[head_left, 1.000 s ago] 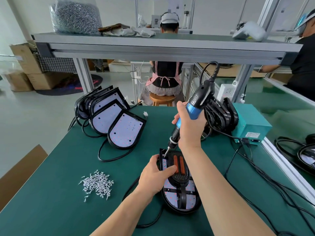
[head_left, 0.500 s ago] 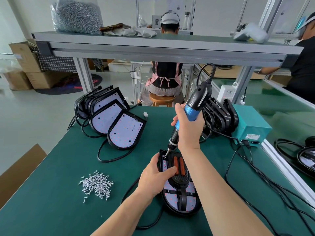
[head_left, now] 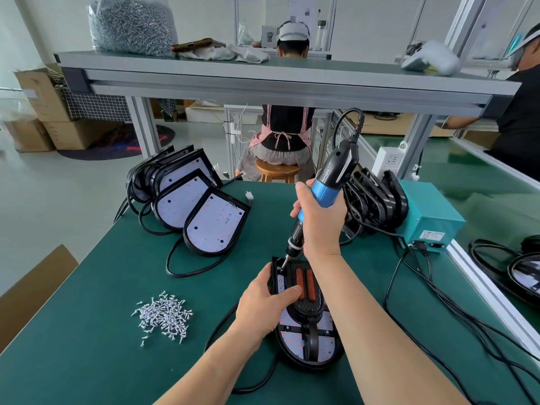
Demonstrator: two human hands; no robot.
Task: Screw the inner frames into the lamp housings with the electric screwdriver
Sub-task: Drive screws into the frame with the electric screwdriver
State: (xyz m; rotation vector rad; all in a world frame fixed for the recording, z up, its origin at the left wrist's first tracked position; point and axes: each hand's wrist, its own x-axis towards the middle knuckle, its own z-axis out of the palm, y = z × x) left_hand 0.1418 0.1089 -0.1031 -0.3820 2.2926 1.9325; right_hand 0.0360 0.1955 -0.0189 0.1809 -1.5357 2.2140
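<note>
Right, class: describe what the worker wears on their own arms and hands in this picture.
Nothing worn shows. The left hand and right hand are ungloved; the left forearm and right forearm are bare to the frame's edge, with no sleeve, watch or wristband in view.

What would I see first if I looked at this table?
The blue and black electric screwdriver in the middle, gripped by the right hand, its tip at the far corner of the lamp housing that the left hand holds. Left of it, a heap of shiny screws lies on the green table.
</note>
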